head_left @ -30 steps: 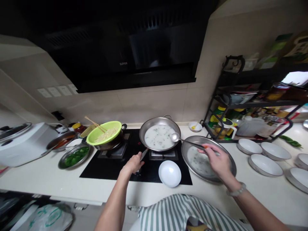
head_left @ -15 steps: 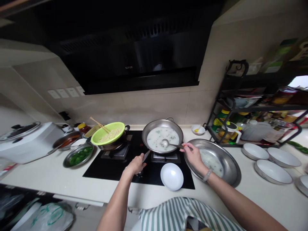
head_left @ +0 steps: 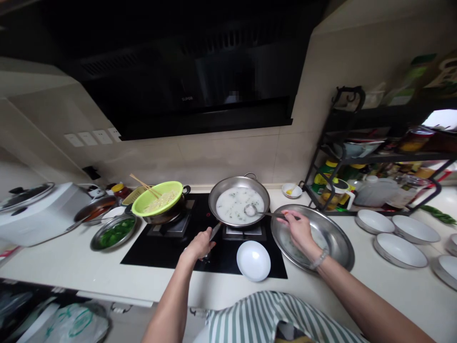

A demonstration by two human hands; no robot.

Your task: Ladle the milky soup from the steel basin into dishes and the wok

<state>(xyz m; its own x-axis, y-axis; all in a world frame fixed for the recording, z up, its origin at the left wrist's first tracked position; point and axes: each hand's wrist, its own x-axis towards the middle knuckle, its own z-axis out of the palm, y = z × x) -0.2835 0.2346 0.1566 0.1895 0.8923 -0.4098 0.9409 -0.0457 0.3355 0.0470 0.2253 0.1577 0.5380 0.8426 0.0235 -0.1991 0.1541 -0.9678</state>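
Note:
A steel wok [head_left: 213, 202] sits on the right burner, holding a white soup [head_left: 232, 202] flecked with green bits. My left hand [head_left: 200, 244] is closed around the wok's handle [head_left: 215, 231]. In my right hand [head_left: 298, 232] is the handle of a ladle [head_left: 251, 210], whose bowl is at the soup's right side. Below my right hand stands a wide steel basin [head_left: 341, 240] with more of the pale, green-flecked liquid. Near the front of the stove lies a white bowl [head_left: 253, 261].
A green colander [head_left: 137, 206] of noodles with chopsticks rests on a pot at the left burner. Beside it are a bowl of leafy greens [head_left: 116, 232] and a pan of red sauce [head_left: 96, 209]. Several white bowls [head_left: 400, 250] and a black rack [head_left: 342, 157] stand at right.
The ladle's bowl has shifted slightly right in the soup, and my right hand has moved right with it. My left hand stays on the wok's handle. The view has tilted slightly.

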